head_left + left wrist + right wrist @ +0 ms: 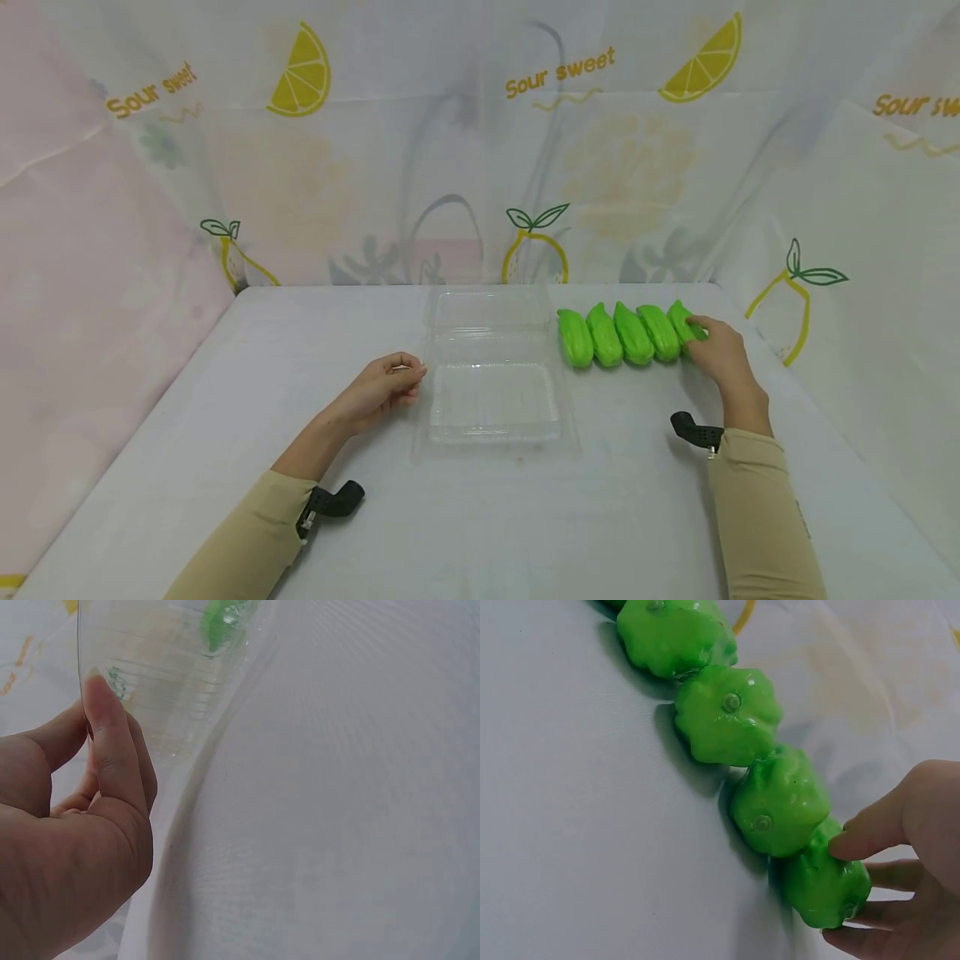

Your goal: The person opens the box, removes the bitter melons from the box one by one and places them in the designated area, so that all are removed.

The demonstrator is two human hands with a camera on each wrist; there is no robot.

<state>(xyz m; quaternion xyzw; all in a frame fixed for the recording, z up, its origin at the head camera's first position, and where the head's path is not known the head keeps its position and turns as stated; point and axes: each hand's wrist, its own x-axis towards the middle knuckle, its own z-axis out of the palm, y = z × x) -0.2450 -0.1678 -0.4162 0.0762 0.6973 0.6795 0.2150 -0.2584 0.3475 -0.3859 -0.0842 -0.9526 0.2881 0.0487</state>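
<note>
An unlidded clear plastic clamshell box (495, 404) lies with its lid folded back in the middle of the table. My left hand (381, 387) is at its left side, pinching the rim between thumb and fingers, as the left wrist view shows. To the right of the box, several glossy green bitter gourds (633, 335) lie side by side in a row. My right hand (717, 346) holds the rightmost bitter gourd (825, 881), thumb on one side and fingers on the other. That gourd is partly hidden by the hand in the head view.
A white cloth covers the table (480, 517). Behind it and at both sides hangs a printed curtain (480, 142) with lemon drawings. A black wrist camera (337, 500) sits on the left sleeve, another black wrist camera (696, 432) on the right.
</note>
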